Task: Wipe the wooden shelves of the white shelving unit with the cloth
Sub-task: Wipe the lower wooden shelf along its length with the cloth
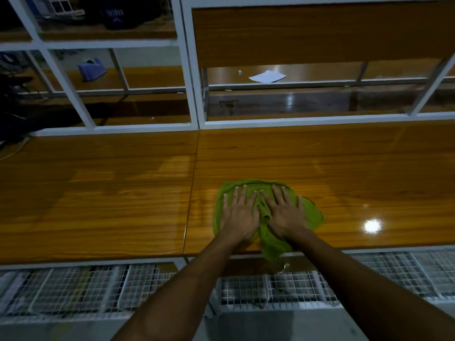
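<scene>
A green cloth [311, 214] lies spread on the glossy wooden shelf [344, 173], near its front edge, with one corner hanging over that edge. My left hand [238, 214] and my right hand [285, 215] both press flat on the cloth, side by side, fingers spread and pointing away from me. The white metal frame [190, 77] of the shelving unit rises behind the shelf. A seam splits the wooden surface into a left board [98, 193] and a right board; the cloth is on the right one.
Beyond the frame, a white sheet of paper [267, 76] lies on a further wooden surface, and a blue object [91, 68] sits at the left. White wire mesh baskets [73, 289] run below the shelf's front edge. Dark items fill the far left.
</scene>
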The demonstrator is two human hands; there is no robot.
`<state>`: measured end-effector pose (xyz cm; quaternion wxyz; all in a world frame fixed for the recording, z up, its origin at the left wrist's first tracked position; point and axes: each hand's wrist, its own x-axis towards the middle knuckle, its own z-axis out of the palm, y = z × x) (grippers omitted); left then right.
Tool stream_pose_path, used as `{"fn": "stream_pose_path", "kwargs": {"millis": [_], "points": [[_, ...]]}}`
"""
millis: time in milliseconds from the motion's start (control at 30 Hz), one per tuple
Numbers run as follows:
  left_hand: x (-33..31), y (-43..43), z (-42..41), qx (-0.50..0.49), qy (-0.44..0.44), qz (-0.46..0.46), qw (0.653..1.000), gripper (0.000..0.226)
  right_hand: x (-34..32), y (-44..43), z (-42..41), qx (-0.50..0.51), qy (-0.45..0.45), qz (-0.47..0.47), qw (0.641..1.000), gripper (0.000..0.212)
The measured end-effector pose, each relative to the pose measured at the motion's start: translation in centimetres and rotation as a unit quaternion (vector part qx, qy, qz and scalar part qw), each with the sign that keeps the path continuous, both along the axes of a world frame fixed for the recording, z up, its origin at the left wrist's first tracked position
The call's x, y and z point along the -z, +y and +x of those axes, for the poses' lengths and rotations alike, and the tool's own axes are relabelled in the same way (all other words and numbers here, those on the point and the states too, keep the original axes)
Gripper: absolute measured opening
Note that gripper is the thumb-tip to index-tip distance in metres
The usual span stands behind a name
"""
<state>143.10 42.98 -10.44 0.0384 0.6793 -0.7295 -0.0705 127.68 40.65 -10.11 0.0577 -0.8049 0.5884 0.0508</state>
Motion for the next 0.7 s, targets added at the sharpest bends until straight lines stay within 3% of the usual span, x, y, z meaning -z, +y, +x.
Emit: {"fn": "stream_pose_path", "kwargs": {"millis": [300,433,533,700], "points": [[0.5,3.2,4.9,-0.063,0.006,-0.005,0.998,0.065,-0.1,3.4,5.0,-0.051,-0.059,-0.012,0.997,0.058],[0.3,5.0,2.8,-0.031,-0.007,-0.009,0.999,0.08,0.2,5.7,1.7,-0.059,-0.059,-0.017,0.996,0.067],[0.0,4.6,-1.1,-0.007,0.02,0.001,1.0,0.069,0.3,5.9,-2.2,-0.04,-0.044,-0.021,0.998,0.079],[-0.4,2.3,-8.1,0.052,0.01,0.025,0.998,0.065,0.5,5.2,-9.6,0.015,-0.016,-0.033,0.999,0.077]]}}
